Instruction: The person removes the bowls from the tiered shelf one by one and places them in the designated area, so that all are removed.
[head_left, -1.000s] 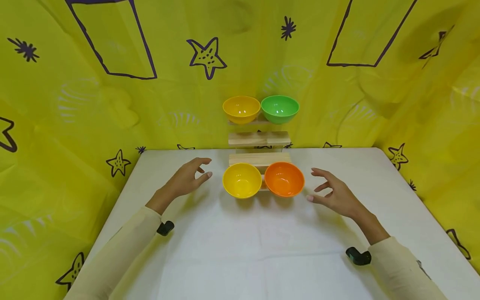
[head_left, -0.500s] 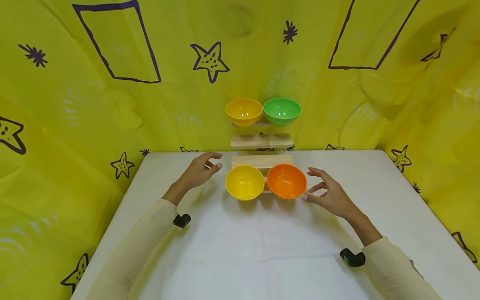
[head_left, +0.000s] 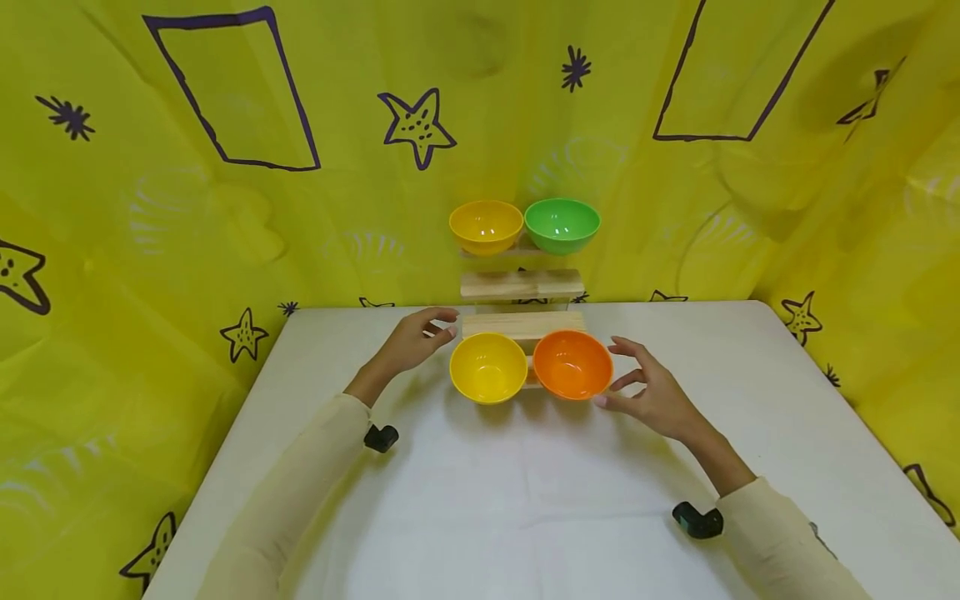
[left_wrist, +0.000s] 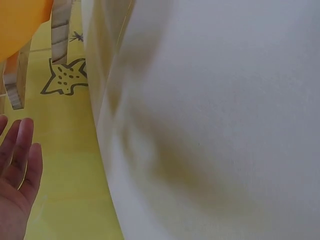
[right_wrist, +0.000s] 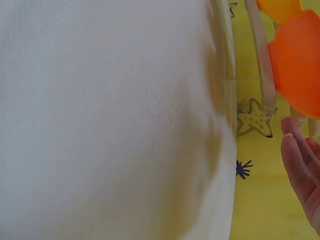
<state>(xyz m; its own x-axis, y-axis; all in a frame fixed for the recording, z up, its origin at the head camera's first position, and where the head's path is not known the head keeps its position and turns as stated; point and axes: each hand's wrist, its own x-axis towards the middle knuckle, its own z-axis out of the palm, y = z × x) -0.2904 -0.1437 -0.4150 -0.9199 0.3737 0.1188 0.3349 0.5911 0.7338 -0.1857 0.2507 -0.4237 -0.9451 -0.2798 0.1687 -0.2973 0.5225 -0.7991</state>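
A stepped wooden rack [head_left: 521, 285] bears bowls on its lowest and top steps. On the lowest step sit a yellow bowl [head_left: 488, 369] at the left and an orange bowl [head_left: 573, 365] at the right. My right hand [head_left: 652, 392] has its fingertips right at the orange bowl's right rim, fingers bent loosely and spread from the thumb. Left of the rack, my left hand [head_left: 412, 340] reaches in with relaxed fingers, near the wooden step and the yellow bowl, holding nothing. In the left wrist view the left fingers [left_wrist: 22, 145] are extended below the bowl.
On the top step stand a yellow-orange bowl [head_left: 486, 227] and a green bowl [head_left: 562, 225] side by side. A white-covered table [head_left: 480, 517] carries the rack. Behind it hangs a yellow patterned cloth [head_left: 360, 192], which also lines both sides.
Both hands have moved inward: the left one rightward toward the rack, the right one leftward to the orange bowl's rim. The bowls keep their places on the rack.
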